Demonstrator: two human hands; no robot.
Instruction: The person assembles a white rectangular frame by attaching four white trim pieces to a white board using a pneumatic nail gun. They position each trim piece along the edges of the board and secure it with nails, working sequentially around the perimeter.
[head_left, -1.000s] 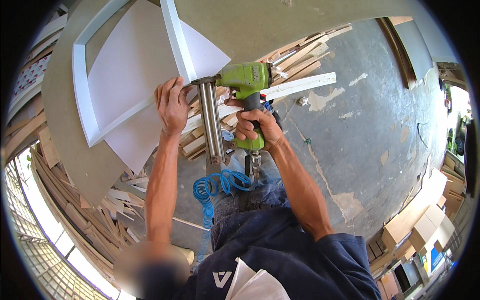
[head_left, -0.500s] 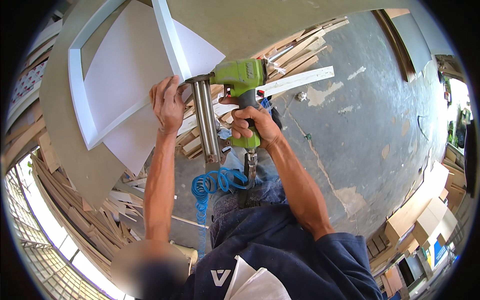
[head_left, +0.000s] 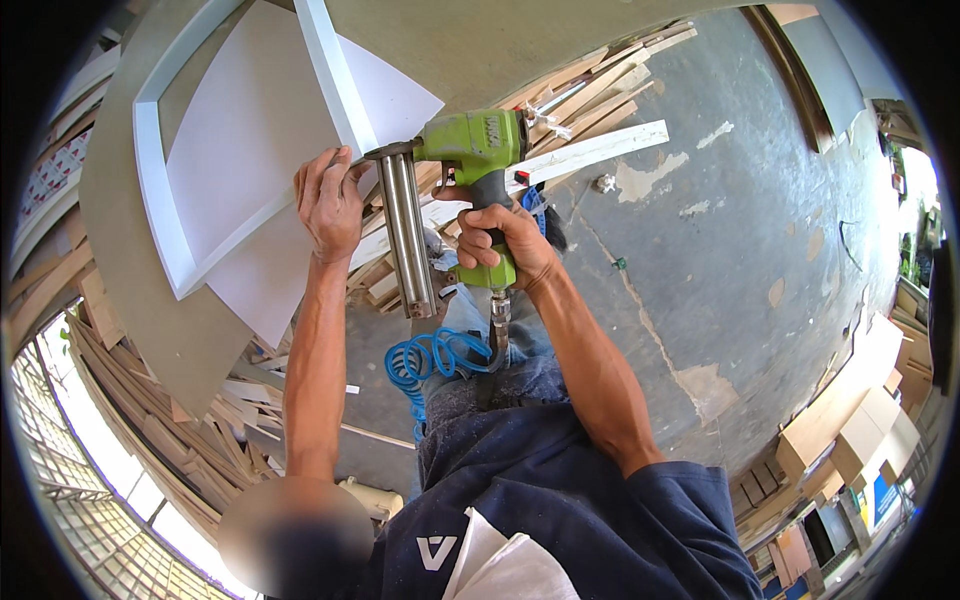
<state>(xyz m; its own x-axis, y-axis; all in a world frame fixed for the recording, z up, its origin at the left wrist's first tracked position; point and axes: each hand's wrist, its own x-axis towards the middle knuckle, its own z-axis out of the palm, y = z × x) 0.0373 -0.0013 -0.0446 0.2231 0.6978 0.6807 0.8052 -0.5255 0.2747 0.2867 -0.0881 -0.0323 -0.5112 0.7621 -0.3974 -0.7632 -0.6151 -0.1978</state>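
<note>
My right hand (head_left: 507, 243) is wrapped round the black grip of a green pneumatic nail gun (head_left: 478, 140). The gun's nose, beside its long silver magazine (head_left: 404, 235), meets the near end of a white strip of an angular frame (head_left: 335, 80). At that same corner, the curled fingers of my left hand (head_left: 331, 207) grip the frame; the fingertips are partly hidden. A coiled blue air hose (head_left: 437, 357) hangs below the gun's handle. Under the frame lies a pale curved sheet (head_left: 245, 110) on a greenish-brown work surface (head_left: 115, 240).
Wood offcuts (head_left: 600, 95) and a long white board (head_left: 600, 155) lie on the grey floor (head_left: 720, 270) beyond the gun. More strips (head_left: 150, 420) are stacked at the left. Boxes and boards (head_left: 840, 430) stand along the right, and a dark panel (head_left: 825, 75) at the far right.
Both hands and the nail gun appear very slightly further left and up. The grip on the gun and the hold at the frame's corner look the same.
</note>
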